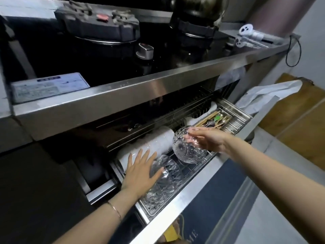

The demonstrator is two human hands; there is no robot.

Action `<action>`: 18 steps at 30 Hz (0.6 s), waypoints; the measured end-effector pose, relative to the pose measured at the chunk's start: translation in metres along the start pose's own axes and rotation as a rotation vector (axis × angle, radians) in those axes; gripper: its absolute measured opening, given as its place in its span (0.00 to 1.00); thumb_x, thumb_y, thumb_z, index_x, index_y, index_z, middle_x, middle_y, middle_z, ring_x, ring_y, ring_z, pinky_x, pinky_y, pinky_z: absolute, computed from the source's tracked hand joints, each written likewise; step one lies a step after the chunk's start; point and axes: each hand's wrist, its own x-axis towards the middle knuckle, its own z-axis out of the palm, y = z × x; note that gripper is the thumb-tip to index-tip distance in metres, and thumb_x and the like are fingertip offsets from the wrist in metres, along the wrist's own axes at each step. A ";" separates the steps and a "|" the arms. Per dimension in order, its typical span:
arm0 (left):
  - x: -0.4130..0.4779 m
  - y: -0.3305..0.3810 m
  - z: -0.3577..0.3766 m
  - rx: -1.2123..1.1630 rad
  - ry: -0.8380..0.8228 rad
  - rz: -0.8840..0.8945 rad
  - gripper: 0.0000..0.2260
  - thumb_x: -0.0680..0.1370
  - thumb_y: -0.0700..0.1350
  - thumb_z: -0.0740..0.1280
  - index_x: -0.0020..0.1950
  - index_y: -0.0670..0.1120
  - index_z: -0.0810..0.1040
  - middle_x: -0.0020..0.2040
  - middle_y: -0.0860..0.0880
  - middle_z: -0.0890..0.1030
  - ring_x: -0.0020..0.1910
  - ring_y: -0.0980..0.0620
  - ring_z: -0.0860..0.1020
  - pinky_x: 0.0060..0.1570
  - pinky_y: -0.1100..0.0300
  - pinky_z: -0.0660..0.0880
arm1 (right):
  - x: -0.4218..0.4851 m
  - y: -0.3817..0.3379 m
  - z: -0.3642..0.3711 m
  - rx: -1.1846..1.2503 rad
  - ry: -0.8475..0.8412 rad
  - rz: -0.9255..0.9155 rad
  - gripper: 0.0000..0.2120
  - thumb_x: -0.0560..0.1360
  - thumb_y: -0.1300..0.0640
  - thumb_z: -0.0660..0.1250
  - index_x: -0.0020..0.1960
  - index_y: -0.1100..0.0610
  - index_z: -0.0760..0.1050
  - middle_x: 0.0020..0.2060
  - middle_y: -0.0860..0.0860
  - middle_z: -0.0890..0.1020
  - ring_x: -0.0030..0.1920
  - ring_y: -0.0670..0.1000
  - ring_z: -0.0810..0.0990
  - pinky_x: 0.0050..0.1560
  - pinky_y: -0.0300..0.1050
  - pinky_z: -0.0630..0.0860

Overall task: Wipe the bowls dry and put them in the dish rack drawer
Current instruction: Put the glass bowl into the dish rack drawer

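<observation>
Pulled-out dish rack drawer (pixel 175 196) holding glass bowls (pixel 165 175), right hand (pixel 205 140) pinching cut-glass bowl (pixel 186 148), left hand (pixel 140 171) spread

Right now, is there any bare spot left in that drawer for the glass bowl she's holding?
Yes: bare rack wire under the held glass bowl, between the racked glass bowls and the cutlery tray. The left end is crowded with white dishes.

We see a cut-glass bowl (pixel 189 148) tipped on its side above the open dish rack drawer (pixel 177 196), its mouth facing right. More clear faceted glass bowls (pixel 165 180) stand on edge in the drawer's wire rack, beside white dishes (pixel 154 143).
</observation>
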 end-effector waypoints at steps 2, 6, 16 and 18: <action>0.000 0.000 0.002 -0.001 0.009 -0.006 0.33 0.74 0.70 0.39 0.77 0.58 0.48 0.79 0.53 0.48 0.77 0.53 0.40 0.71 0.49 0.29 | 0.014 0.004 -0.005 -0.080 0.013 0.047 0.05 0.78 0.60 0.62 0.52 0.59 0.75 0.39 0.53 0.80 0.29 0.45 0.77 0.24 0.35 0.73; -0.001 0.002 0.002 -0.006 -0.002 -0.012 0.33 0.75 0.70 0.40 0.77 0.58 0.51 0.78 0.53 0.52 0.77 0.53 0.40 0.72 0.48 0.30 | 0.041 0.013 -0.011 -0.223 0.010 0.154 0.08 0.77 0.55 0.64 0.50 0.60 0.75 0.40 0.53 0.79 0.34 0.49 0.74 0.27 0.37 0.74; 0.001 0.000 0.004 -0.052 0.035 -0.013 0.30 0.77 0.68 0.45 0.76 0.57 0.56 0.77 0.53 0.57 0.77 0.54 0.44 0.73 0.49 0.32 | 0.085 0.032 -0.010 -0.572 -0.122 0.363 0.34 0.60 0.37 0.75 0.55 0.58 0.71 0.42 0.53 0.74 0.38 0.49 0.70 0.41 0.44 0.70; 0.001 0.001 0.005 -0.063 0.041 -0.014 0.30 0.77 0.68 0.45 0.76 0.57 0.56 0.77 0.53 0.57 0.77 0.54 0.44 0.73 0.49 0.32 | 0.093 0.035 -0.009 -0.634 -0.156 0.375 0.35 0.60 0.36 0.73 0.57 0.58 0.70 0.43 0.52 0.73 0.39 0.49 0.70 0.43 0.46 0.70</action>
